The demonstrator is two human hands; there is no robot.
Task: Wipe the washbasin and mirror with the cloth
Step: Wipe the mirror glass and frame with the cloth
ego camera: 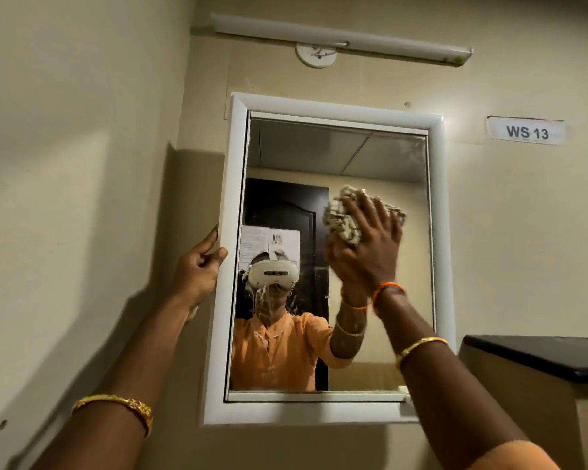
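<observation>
Beige wall (pixel 82 130) frames a white-framed mirror (pixel 319 147): left hand (pixel 199 266) grips its edge, right hand (pixel 370 245), fingers spread, presses a cloth (pixel 342 215) against the glass.

Both forearms are bare. The left arm wears a gold bangle (pixel 116 407) with a small ornate, reddish-set section. The right arm wears a thin gold bangle (pixel 420 346) and, nearer the right hand (pixel 370 245), an orange thread band (pixel 386 290). An orange sleeve (pixel 510 457) shows at the lower right edge. The left hand (pixel 201 266) carries no visible ring.
</observation>
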